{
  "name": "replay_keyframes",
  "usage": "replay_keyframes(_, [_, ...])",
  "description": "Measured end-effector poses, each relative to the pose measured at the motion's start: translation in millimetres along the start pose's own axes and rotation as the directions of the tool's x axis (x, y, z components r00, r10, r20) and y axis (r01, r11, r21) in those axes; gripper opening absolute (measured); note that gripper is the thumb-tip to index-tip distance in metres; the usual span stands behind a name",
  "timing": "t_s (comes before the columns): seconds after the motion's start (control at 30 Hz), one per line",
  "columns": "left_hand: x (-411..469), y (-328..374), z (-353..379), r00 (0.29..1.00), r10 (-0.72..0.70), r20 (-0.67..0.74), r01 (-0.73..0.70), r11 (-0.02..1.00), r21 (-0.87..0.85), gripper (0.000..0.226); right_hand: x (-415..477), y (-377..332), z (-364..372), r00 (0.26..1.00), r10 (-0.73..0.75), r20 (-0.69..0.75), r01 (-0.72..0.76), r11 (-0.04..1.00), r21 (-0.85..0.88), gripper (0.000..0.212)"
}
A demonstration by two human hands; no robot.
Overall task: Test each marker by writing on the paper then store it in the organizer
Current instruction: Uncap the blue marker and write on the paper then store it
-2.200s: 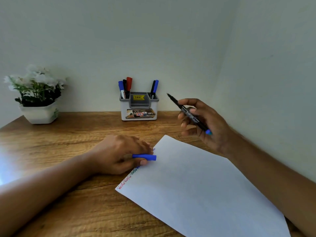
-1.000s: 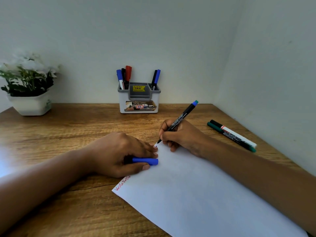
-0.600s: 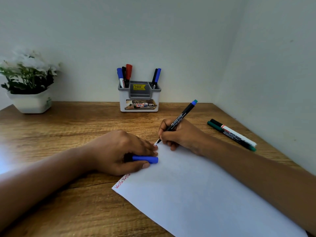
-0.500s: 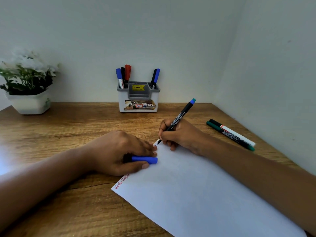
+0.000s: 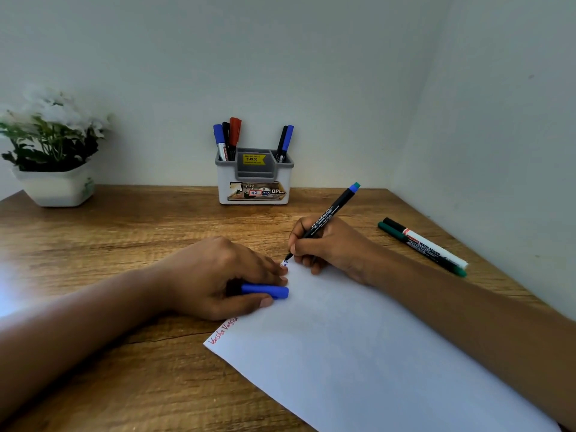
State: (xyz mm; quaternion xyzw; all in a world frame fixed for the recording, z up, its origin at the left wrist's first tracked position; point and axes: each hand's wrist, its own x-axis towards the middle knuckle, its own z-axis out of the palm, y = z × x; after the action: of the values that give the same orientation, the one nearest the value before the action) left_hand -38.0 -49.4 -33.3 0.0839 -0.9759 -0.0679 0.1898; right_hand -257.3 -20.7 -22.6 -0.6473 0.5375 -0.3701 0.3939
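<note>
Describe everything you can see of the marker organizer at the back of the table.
The organizer is a small white plastic box with a grey rim and grey middle pocket carrying a yellow price sticker; a printed label crosses its front. It stands upright on the wooden table near the back wall. Three markers stand in its left compartment, two markers in its right.

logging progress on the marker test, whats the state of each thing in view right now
marker: uncapped, tip on the paper, gripped by right hand
blue cap: off, held in left hand, which rests on the paper
paper: flat on the table, red writing along its left edge
organizer: upright, five capped markers standing in it
two spare markers: lying side by side on the table, untouched
</note>
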Motion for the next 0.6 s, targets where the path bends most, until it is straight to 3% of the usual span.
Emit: replay_keyframes(0.6, [0.6,-0.3,0.5,1.0,-0.002,0.004,0.002,1.0,0.005,0.037,2.7,0.8,0.7,0.999,0.02,-0.045,-0.021,0.999,-0.027,0.006])
